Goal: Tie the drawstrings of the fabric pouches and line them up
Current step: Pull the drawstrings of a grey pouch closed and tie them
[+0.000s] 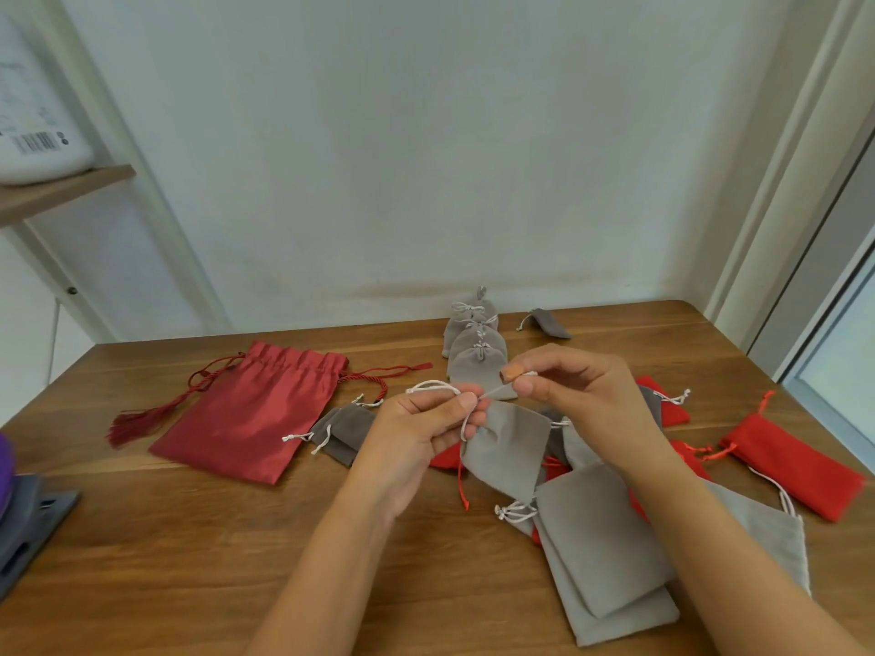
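Left hand (428,421) and right hand (563,390) both pinch the white drawstring (433,385) of a small grey pouch (509,449) held above the wooden table (236,537), with tied grey pouches (476,345) lined up behind and untied ones scattered nearby.

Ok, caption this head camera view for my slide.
Left hand and right hand pinch the white drawstring of a grey pouch above the table, tied grey pouches lined up behind.
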Demonstrator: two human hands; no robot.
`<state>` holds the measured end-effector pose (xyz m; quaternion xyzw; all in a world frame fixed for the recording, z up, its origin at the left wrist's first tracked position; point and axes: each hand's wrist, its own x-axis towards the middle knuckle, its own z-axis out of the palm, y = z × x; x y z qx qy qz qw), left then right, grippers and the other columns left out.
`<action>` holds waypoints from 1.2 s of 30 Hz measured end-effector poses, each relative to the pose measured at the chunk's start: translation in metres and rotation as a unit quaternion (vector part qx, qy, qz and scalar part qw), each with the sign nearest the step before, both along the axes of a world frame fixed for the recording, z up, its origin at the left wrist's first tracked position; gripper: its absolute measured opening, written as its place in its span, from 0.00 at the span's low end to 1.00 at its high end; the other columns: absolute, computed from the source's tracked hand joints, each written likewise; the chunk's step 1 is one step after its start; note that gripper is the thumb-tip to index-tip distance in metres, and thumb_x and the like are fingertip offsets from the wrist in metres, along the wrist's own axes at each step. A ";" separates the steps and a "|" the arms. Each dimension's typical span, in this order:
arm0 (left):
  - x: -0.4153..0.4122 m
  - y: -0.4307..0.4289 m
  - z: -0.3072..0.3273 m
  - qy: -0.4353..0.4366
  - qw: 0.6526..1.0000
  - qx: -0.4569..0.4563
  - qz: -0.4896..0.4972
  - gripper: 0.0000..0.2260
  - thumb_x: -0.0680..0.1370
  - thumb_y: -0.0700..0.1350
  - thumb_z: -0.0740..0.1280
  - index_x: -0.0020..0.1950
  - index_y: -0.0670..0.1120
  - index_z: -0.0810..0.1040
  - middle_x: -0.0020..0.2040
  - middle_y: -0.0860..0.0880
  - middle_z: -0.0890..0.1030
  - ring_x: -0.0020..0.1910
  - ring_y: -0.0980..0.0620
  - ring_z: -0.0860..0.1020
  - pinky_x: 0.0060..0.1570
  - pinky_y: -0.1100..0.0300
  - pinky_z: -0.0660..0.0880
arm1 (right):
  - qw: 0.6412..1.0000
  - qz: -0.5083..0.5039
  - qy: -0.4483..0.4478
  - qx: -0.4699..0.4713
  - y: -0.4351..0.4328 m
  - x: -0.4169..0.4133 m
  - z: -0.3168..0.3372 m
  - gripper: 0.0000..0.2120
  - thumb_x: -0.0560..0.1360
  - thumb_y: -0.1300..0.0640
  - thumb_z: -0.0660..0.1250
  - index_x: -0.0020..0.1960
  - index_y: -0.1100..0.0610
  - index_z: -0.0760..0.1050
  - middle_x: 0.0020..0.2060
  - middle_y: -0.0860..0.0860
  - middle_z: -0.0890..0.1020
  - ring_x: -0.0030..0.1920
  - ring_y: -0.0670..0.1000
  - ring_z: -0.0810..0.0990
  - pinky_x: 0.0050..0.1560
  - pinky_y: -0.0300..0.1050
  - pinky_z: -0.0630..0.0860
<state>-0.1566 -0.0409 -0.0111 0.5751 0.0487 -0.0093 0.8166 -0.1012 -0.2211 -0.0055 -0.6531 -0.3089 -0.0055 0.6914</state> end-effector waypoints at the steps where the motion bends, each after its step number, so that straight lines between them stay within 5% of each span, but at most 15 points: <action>1: 0.000 0.000 0.001 0.003 1.000 -0.011 0.001 0.06 0.67 0.39 0.70 0.40 0.44 0.86 0.40 0.44 0.84 0.37 0.53 0.82 0.38 0.65 0.79 | 1.000 0.004 -0.002 -0.005 0.000 0.000 0.001 0.07 0.70 0.59 0.71 0.43 0.49 0.85 0.43 0.49 0.86 0.47 0.48 0.83 0.50 0.39 0.78; 5: -0.001 0.001 0.000 -0.012 1.000 0.017 -0.002 0.05 0.63 0.39 0.73 0.37 0.47 0.86 0.37 0.47 0.83 0.37 0.53 0.79 0.41 0.64 0.78 | 0.998 0.003 -0.034 -0.045 -0.002 0.000 -0.001 0.11 0.80 0.55 0.61 0.49 0.53 0.82 0.48 0.51 0.85 0.54 0.51 0.82 0.59 0.43 0.75; 8: -0.004 0.000 0.001 -0.044 0.997 0.060 -0.018 0.05 0.63 0.40 0.74 0.37 0.47 0.85 0.38 0.47 0.84 0.39 0.53 0.80 0.43 0.64 0.77 | 0.993 0.000 -0.042 -0.107 -0.004 0.002 -0.003 0.15 0.78 0.67 0.58 0.56 0.52 0.79 0.52 0.49 0.84 0.59 0.48 0.80 0.59 0.44 0.75; 10: -0.006 0.000 0.003 -0.063 0.994 0.090 -0.025 0.05 0.64 0.39 0.74 0.37 0.47 0.85 0.39 0.47 0.85 0.40 0.55 0.81 0.41 0.66 0.76 | 0.984 0.021 -0.045 -0.169 -0.006 0.001 -0.002 0.20 0.74 0.67 0.59 0.59 0.48 0.77 0.54 0.44 0.83 0.60 0.45 0.78 0.58 0.42 0.75; 14: -0.005 0.000 0.004 -0.083 0.986 0.141 -0.018 0.05 0.66 0.37 0.74 0.36 0.46 0.83 0.38 0.46 0.85 0.40 0.54 0.82 0.42 0.66 0.76 | 0.965 0.065 -0.047 -0.248 -0.003 -0.001 -0.002 0.11 0.76 0.58 0.70 0.58 0.50 0.80 0.52 0.42 0.83 0.56 0.42 0.80 0.57 0.37 0.76; 18: -0.002 0.000 -0.001 -0.101 0.964 0.243 0.034 0.11 0.69 0.33 0.75 0.34 0.47 0.80 0.36 0.49 0.84 0.39 0.55 0.82 0.40 0.67 0.75 | 0.974 0.029 -0.038 -0.224 0.001 0.002 -0.008 0.09 0.72 0.62 0.73 0.52 0.53 0.81 0.45 0.46 0.84 0.48 0.43 0.82 0.52 0.37 0.77; 23: 0.001 -0.001 -0.011 -0.141 0.891 0.396 0.169 0.11 0.71 0.37 0.73 0.37 0.52 0.76 0.35 0.53 0.81 0.37 0.58 0.80 0.37 0.71 0.72 | 0.982 0.034 -0.013 -0.183 0.000 0.001 -0.008 0.08 0.71 0.66 0.74 0.45 0.58 0.77 0.42 0.51 0.83 0.46 0.50 0.82 0.53 0.43 0.79; 26: 0.001 -0.005 -0.014 -0.160 0.881 0.408 0.177 0.12 0.72 0.40 0.74 0.46 0.57 0.78 0.39 0.56 0.82 0.38 0.61 0.80 0.38 0.69 0.75 | 0.982 0.063 -0.010 -0.177 0.004 -0.002 -0.009 0.08 0.72 0.67 0.73 0.45 0.61 0.74 0.42 0.54 0.82 0.45 0.51 0.82 0.51 0.42 0.78; 30: 0.000 -0.001 -0.016 -0.192 0.888 0.371 0.191 0.11 0.71 0.39 0.75 0.45 0.55 0.82 0.41 0.55 0.84 0.41 0.57 0.82 0.40 0.60 0.79 | 0.986 0.081 0.049 -0.135 0.011 -0.006 -0.009 0.06 0.78 0.63 0.65 0.53 0.63 0.71 0.44 0.59 0.82 0.44 0.52 0.82 0.50 0.43 0.79; 36: -0.002 -0.005 -0.013 -0.251 0.877 0.371 0.175 0.09 0.67 0.47 0.74 0.44 0.60 0.81 0.43 0.57 0.83 0.43 0.57 0.81 0.41 0.64 0.77 | 0.985 0.058 0.050 -0.157 0.015 -0.002 -0.016 0.15 0.76 0.58 0.69 0.62 0.54 0.77 0.51 0.51 0.85 0.52 0.51 0.83 0.56 0.49 0.79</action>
